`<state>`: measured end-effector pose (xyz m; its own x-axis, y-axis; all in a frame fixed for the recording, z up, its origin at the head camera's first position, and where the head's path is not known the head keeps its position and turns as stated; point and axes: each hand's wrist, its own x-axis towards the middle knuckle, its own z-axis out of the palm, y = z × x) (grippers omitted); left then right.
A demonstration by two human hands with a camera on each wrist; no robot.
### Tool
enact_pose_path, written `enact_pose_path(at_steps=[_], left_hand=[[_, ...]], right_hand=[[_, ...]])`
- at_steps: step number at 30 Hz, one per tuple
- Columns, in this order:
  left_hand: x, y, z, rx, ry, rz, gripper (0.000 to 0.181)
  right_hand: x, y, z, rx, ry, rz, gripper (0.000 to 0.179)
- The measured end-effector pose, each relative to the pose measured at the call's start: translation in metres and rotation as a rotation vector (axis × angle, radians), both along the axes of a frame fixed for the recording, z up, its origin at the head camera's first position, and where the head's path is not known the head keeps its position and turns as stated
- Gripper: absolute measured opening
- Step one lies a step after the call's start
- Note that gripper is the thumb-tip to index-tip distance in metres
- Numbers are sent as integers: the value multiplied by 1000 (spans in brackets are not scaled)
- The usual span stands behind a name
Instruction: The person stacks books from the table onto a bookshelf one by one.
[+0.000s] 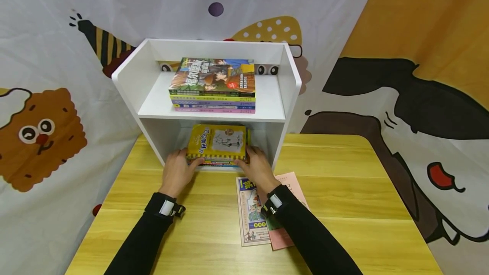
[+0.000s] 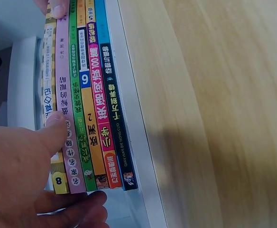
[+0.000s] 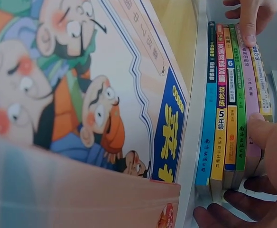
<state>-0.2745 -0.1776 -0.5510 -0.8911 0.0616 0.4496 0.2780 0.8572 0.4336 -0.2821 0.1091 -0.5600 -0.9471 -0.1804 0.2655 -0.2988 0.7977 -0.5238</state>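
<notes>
A stack of books (image 1: 217, 142) with a yellow book on top lies in the lower compartment of a white shelf (image 1: 154, 133). My left hand (image 1: 177, 174) grips its left end, the thumb on the front spines and the fingers at the side. On the right end my right hand (image 1: 261, 170) holds the stack the same way. In the left wrist view, a lilac spine (image 2: 62, 52) lies under the left thumb, with green, orange, pink and dark blue spines below it. The right wrist view shows the right thumb on the lilac spine (image 3: 250, 95) too.
Another book stack (image 1: 214, 82) lies on the upper shelf board. On the wooden table (image 1: 344, 181), a comic-covered book (image 1: 250, 220) and a pink book (image 1: 292, 186) overlap under the right forearm. A printed cloth (image 1: 172, 3) hangs behind.
</notes>
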Motion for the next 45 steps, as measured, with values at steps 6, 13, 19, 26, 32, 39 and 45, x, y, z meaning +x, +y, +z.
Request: enact_pose_path(at_steps=[6, 13, 19, 26, 32, 39, 45], left_hand=[[-3, 0, -2, 17, -31, 9, 61], [-4, -1, -2, 34, -17, -6, 59], [2, -5, 3, 2, 58, 19, 43], [20, -2, 26, -12, 132, 108, 51], [37, 22, 50, 110, 72, -35, 26], [60, 54, 69, 176, -49, -203, 26], [74, 76, 65, 160, -160, -287, 35]], right_hand=[[-2, 0, 1, 15, -14, -11, 66], [-1, 0, 4, 3, -39, -19, 68], [5, 2, 6, -70, -12, 10, 64], [22, 16, 23, -143, -24, 47, 43], [39, 31, 41, -196, -11, 108, 32], [66, 49, 54, -169, 26, 87, 26], [88, 62, 58, -140, 27, 129, 29]])
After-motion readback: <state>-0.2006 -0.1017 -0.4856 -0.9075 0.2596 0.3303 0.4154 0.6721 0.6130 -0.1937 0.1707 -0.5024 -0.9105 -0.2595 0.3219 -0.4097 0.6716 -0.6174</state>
